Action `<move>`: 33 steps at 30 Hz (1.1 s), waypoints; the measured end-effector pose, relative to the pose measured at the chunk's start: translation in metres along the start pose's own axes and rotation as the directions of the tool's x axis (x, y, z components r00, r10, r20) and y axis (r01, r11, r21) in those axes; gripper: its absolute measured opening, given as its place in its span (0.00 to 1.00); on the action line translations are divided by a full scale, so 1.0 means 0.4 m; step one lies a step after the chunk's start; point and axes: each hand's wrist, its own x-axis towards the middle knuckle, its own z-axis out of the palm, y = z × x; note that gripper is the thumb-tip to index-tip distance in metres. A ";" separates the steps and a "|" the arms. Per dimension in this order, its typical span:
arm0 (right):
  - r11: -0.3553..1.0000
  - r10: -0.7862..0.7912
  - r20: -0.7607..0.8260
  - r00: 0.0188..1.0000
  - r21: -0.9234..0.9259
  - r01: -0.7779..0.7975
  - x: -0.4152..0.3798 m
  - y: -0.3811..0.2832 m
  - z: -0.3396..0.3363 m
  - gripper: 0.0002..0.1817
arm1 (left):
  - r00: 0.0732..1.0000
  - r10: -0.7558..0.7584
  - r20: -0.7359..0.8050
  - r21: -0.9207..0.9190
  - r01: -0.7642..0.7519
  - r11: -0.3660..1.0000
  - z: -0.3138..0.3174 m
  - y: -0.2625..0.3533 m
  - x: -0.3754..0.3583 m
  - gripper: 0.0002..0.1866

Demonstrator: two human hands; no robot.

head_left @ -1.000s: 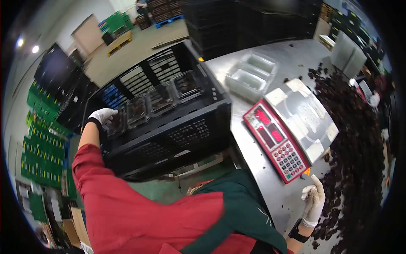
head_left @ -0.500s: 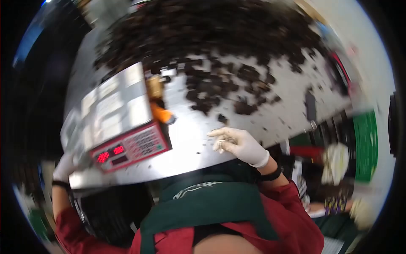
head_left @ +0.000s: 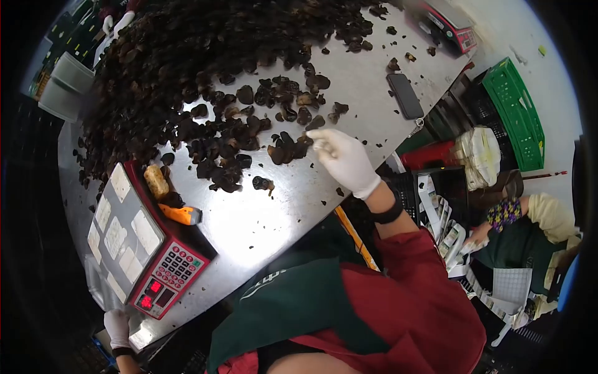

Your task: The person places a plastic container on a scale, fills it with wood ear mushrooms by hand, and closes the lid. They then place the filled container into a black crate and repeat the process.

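Note:
My right hand (head_left: 341, 156), in a white glove, is over the table with its index finger stretched and the others loosely curled. Its fingertips reach the edge of a small clump of dark, frilly mushroom pieces (head_left: 288, 148) that look like wood ear. I see nothing lifted in it. At the lower left, my gloved left hand (head_left: 117, 328) is at the near end of a clear plastic container (head_left: 96, 280) beside the red scale (head_left: 180, 271). Its fingers seem closed on the container's edge, though they are partly hidden. Red digits glow on the scale.
A large mushroom heap (head_left: 187, 56) covers the far table. An orange-handled tool (head_left: 180, 214) lies against the scale. A phone (head_left: 405, 96) and second scale (head_left: 445, 25) stand toward the right. Green crate (head_left: 514, 115) and another person's hand (head_left: 478, 239) are beyond the edge; more gloved hands (head_left: 118, 25) show far left.
My view has turned toward the right, so the scale appears lower and further left. My right hand has reached forward to the mushroom pieces. My left hand stays by the scale's near corner.

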 end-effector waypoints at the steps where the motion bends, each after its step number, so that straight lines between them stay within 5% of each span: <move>1: 0.996 -0.065 0.011 0.998 -0.056 0.065 0.014 -0.011 0.012 0.16 | 0.999 -0.013 -0.031 -0.024 0.012 1.000 0.009 -0.007 -0.006 0.09; 7: 0.904 -0.278 0.204 0.939 -0.274 0.327 0.064 -0.026 0.086 0.29 | 0.999 0.019 -0.048 -0.046 -0.021 0.999 -0.013 -0.020 -0.016 0.07; 11: 0.763 -0.404 0.296 0.866 -0.413 0.497 0.060 0.032 0.153 0.30 | 0.999 -0.036 -0.008 -0.110 0.035 0.993 -0.087 -0.071 -0.017 0.04; 12: 0.730 -0.427 0.328 0.843 -0.426 0.535 0.053 0.031 0.160 0.26 | 0.986 -0.151 -0.078 -0.226 0.130 0.965 -0.111 -0.088 -0.020 0.04; 14: 0.789 -0.416 0.313 0.854 -0.342 0.510 0.040 0.029 0.166 0.18 | 0.940 -0.195 -0.282 -0.326 0.097 0.940 -0.169 -0.093 -0.014 0.06; 15: 0.783 -0.429 0.307 0.850 -0.344 0.519 0.040 0.039 0.173 0.18 | 0.898 -0.373 -0.234 -0.484 0.225 0.845 -0.254 -0.003 0.000 0.04; 16: 0.793 -0.424 0.277 0.862 -0.347 0.501 0.043 0.054 0.184 0.14 | 0.891 -0.384 -0.242 -0.492 0.228 0.840 -0.285 0.067 0.022 0.04; 18: 0.792 -0.436 0.248 0.865 -0.350 0.500 0.057 0.049 0.184 0.10 | 0.812 -0.356 -0.463 -0.620 -0.010 0.785 -0.322 0.187 0.059 0.06; 20: 0.906 -0.324 0.156 0.933 -0.234 0.354 0.071 0.019 0.175 0.08 | 0.831 -0.188 -0.523 -0.481 -0.106 0.870 -0.351 0.329 0.091 0.04; 24: 0.890 -0.349 0.073 0.934 -0.286 0.355 0.161 -0.033 0.180 0.16 | 0.918 0.181 -0.353 -0.219 -0.269 0.938 -0.361 0.515 0.158 0.09; 26: 0.864 -0.397 0.056 0.916 -0.313 0.394 0.197 -0.039 0.207 0.19 | 0.948 0.120 -0.295 -0.257 -0.199 0.946 -0.411 0.585 0.172 0.12; 28: 0.809 -0.328 0.216 0.920 -0.439 0.391 0.227 0.008 0.259 0.17 | 0.975 0.067 -0.213 -0.284 -0.128 0.950 -0.438 0.628 0.168 0.15; 30: 0.814 -0.287 0.240 0.927 -0.450 0.369 0.255 0.004 0.241 0.11 | 0.918 -0.053 -0.393 -0.347 -0.094 0.933 -0.444 0.653 0.157 0.21; 31: 0.841 -0.241 0.241 0.940 -0.432 0.326 0.267 0.006 0.236 0.11 | 0.935 -0.147 -0.324 -0.493 -0.035 0.869 -0.456 0.668 0.135 0.24; 33: 0.897 -0.222 0.193 0.956 -0.345 0.278 0.275 0.016 0.215 0.11 | 0.902 -0.140 -0.409 -0.455 -0.068 0.888 -0.436 0.691 0.098 0.25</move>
